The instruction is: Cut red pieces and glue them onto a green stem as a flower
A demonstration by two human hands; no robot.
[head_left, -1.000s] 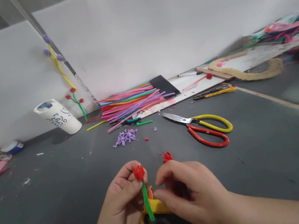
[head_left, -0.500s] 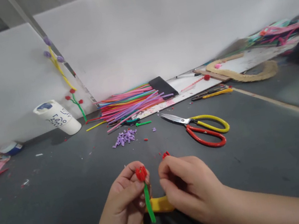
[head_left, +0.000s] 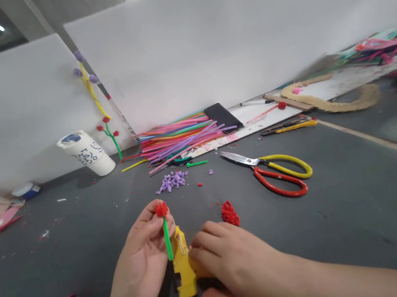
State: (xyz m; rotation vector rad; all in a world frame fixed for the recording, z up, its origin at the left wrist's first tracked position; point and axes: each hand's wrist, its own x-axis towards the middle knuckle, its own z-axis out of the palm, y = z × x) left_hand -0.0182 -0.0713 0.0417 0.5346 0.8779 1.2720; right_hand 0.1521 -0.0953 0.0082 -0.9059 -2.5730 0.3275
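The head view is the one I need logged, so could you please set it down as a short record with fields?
Left hand: pinches a red-topped green flower
Right hand: at the handle of the glue gun; firmness of grip unclear
Glue gun: yellow, between the hands
Red pieces: piled just beyond the right hand
Purple pieces: loose pile on the table
Scissors: one yellow handle, one red
Cup: white, dark markings

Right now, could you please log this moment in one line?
left hand: holds red-topped green stem; right hand: at yellow glue gun; nearby: red pieces, scissors
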